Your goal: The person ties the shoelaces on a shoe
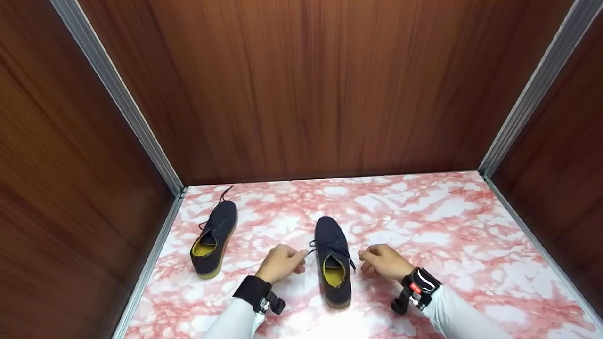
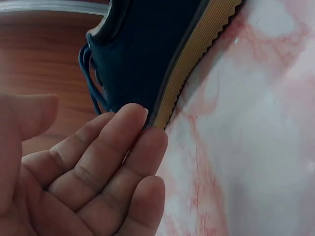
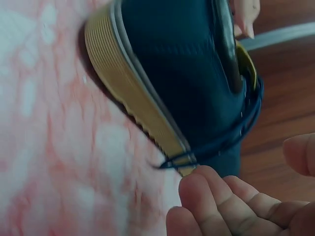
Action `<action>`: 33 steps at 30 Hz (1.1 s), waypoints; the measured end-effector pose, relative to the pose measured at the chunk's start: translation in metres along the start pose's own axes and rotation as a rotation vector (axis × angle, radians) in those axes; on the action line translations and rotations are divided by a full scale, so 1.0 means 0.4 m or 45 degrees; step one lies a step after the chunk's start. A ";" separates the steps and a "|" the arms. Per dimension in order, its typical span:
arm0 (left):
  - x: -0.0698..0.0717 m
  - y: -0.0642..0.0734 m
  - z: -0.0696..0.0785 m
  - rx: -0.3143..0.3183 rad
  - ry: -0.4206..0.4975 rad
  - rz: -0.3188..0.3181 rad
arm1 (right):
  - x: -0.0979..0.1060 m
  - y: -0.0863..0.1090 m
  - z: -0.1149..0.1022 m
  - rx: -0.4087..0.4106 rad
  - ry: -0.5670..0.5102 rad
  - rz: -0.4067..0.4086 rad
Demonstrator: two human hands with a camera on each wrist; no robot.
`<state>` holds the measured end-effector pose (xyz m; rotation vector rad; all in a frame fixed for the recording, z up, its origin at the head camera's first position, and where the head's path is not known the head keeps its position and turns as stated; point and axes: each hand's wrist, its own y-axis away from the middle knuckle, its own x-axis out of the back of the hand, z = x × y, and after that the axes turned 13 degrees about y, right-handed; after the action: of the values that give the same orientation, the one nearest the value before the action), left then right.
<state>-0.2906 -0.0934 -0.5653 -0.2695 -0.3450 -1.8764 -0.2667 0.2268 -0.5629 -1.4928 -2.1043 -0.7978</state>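
Observation:
A dark navy lace-up shoe (image 1: 328, 230) with a yellow lining and tan sole stands in the middle of the marbled surface, toe pointing away. Its shoelace (image 1: 325, 244) is looped across the top, with ends hanging to both sides. Just left of the shoe is my left hand (image 1: 282, 263), fingers loosely bent and thumb apart in the left wrist view, holding nothing. My right hand (image 1: 384, 261) hovers on the other side near a dangling lace end, its fingers relaxed and thumb apart in the right wrist view. The ribbed sole (image 3: 128, 93) shows there beside the fingers.
The matching shoe (image 1: 219, 233) stands farther left, its lace trailing loose beyond the toe. A red-and-white marbled tabletop (image 1: 424, 226) lies beneath everything. Brown wood-grain panels (image 1: 320, 94) with grey metal corner strips (image 1: 527, 89) enclose the back and both sides.

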 end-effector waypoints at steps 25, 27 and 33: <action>-0.088 0.035 -0.019 0.049 0.070 -0.268 | -0.079 0.032 -0.031 0.072 -0.064 -0.124; -0.094 0.036 -0.021 0.073 0.122 -0.285 | -0.081 0.031 -0.030 0.088 -0.026 -0.114; -0.109 0.035 -0.026 0.067 0.262 -0.335 | -0.089 0.027 -0.031 0.105 -0.048 -0.125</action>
<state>-0.2634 -0.0632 -0.5888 0.0069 -0.2993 -2.1286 -0.2448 0.1963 -0.5745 -1.3812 -2.2253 -0.7132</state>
